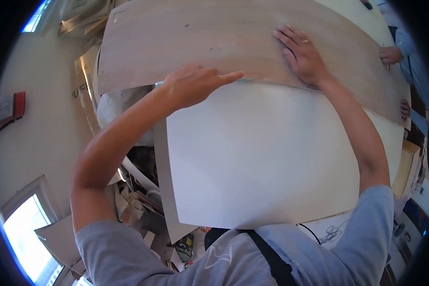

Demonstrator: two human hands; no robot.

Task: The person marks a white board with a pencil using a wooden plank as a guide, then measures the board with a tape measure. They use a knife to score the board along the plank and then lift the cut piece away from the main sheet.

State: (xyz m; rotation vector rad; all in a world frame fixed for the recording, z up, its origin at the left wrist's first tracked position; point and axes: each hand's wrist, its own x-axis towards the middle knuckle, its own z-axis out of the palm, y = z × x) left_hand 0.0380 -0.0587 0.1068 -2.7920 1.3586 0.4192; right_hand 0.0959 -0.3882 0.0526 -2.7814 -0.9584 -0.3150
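Observation:
A large, thin brown wooden sheet [200, 33], probably plywood, lies across the far side of a big white panel [267, 152]. My right hand [305, 55] rests flat on the sheet with its fingers stretched out, a ring on one of them. At the sheet's near edge is my left hand [193, 86], one finger pointing right along that edge while the others are curled and mostly hidden. Something small and bluish shows beneath the pointing finger, too little to name.
At the right, another person's hands [391, 55] touch the sheet's edge. Below the panel on the left lies a jumble of scraps [133, 202]. Cardboard [86, 86] leans by the left wall, and a red-edged object [19, 106] hangs there. An open box [407, 169] stands at right.

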